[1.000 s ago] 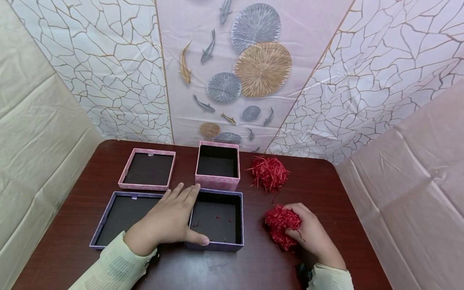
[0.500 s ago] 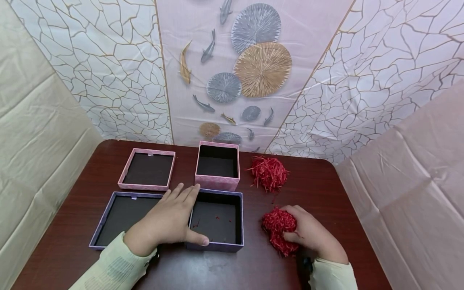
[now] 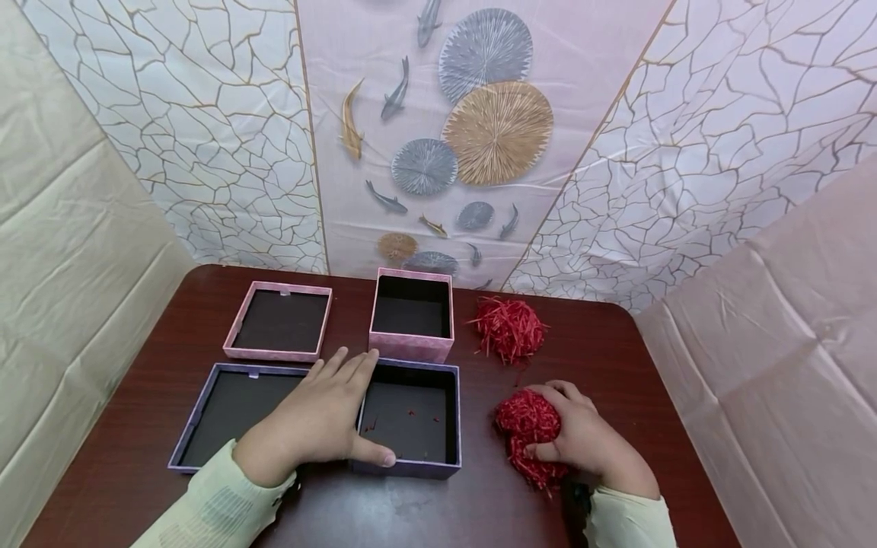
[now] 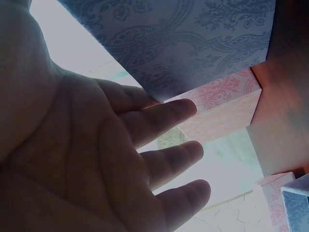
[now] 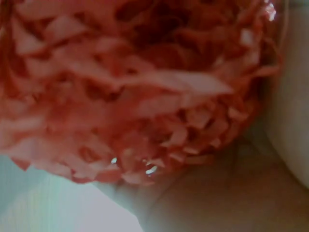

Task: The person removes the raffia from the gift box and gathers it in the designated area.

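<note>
My right hand (image 3: pixel 589 438) curls round a bunch of red shredded paper (image 3: pixel 529 430) on the table, right of the purple-rimmed box. In the right wrist view the shredded paper (image 5: pixel 120 106) fills most of the picture and hides the fingertips. My left hand (image 3: pixel 318 415) lies with fingers spread and straight along the left side of the purple-rimmed box (image 3: pixel 411 469), its thumb at the front wall. That box has a black inside with a few red scraps on its floor. In the left wrist view the left hand (image 4: pixel 111 150) touches the box's patterned bluish wall (image 4: pixel 193 43).
Behind stands a pink box (image 3: pixel 411 348) with a black inside. A second heap of red shredded paper (image 3: pixel 510 329) lies to its right. Left are a pink lid (image 3: pixel 274 355) and a purple lid (image 3: pixel 192 422), inner sides up. Fabric walls (image 3: pixel 774 365) enclose the table (image 3: pixel 384 517).
My right hand has shifted slightly left and down with the shredded paper, and its fingers and thumb have changed their hold. The left hand and the boxes stay in place.
</note>
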A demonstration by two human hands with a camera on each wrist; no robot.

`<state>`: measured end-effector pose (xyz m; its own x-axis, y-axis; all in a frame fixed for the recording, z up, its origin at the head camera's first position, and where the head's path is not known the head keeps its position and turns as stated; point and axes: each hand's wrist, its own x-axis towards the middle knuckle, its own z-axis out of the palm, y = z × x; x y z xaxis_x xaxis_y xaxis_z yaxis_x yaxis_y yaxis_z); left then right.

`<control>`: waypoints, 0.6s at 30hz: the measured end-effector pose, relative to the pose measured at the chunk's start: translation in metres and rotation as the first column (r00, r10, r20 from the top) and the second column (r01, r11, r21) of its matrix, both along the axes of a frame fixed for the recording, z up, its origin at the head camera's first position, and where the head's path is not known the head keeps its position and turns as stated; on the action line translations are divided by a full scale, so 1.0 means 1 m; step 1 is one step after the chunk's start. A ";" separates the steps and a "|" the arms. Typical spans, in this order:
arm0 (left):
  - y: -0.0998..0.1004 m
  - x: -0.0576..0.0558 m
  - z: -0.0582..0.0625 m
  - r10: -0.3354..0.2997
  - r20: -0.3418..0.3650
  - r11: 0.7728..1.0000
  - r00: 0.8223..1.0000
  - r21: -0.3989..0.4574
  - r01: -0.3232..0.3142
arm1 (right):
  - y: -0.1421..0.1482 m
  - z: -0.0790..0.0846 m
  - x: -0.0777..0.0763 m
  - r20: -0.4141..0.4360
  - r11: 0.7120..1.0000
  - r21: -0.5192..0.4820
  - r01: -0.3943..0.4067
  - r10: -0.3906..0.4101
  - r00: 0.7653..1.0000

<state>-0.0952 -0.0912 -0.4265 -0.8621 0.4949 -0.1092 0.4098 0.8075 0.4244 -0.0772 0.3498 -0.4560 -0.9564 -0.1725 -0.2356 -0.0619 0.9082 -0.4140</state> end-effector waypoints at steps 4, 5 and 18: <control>0.000 0.000 0.000 0.001 -0.004 1.000 1.000 -0.007 -0.001 | 0.000 0.003 0.000 -0.054 0.999 -0.019 -0.026 0.025 0.998; 0.000 0.000 0.001 0.001 -0.005 1.000 1.000 -0.008 -0.001 | 0.000 0.003 0.000 -0.070 0.999 -0.022 -0.031 0.030 0.997; 0.000 0.000 0.000 0.001 -0.017 0.999 1.000 -0.038 -0.002 | -0.003 0.015 0.002 -0.186 0.998 0.003 -0.064 0.064 0.981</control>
<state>-0.0949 -0.0912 -0.4266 -0.8647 0.4893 -0.1138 0.4152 0.8237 0.3862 -0.0757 0.3471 -0.4406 -0.9705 -0.2351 -0.0543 -0.1957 0.8987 -0.3926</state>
